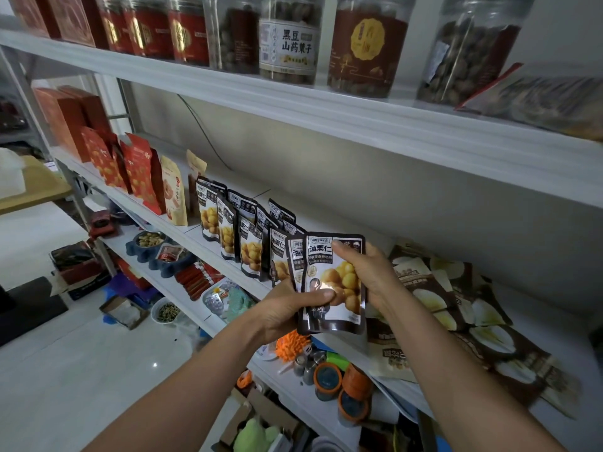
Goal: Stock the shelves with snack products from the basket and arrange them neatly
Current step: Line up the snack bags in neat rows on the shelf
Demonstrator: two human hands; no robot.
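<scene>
Black pouches (342,272), two; left grip (290,305), right grip (372,272)

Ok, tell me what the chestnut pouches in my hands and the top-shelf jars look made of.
Chestnut pouches: look like glossy plastic or foil-laminate film; glare patches and soft creases show on the front face.
Top-shelf jars: clear, smooth walls with contents visible through them; probably plastic, though glass is possible.
</scene>
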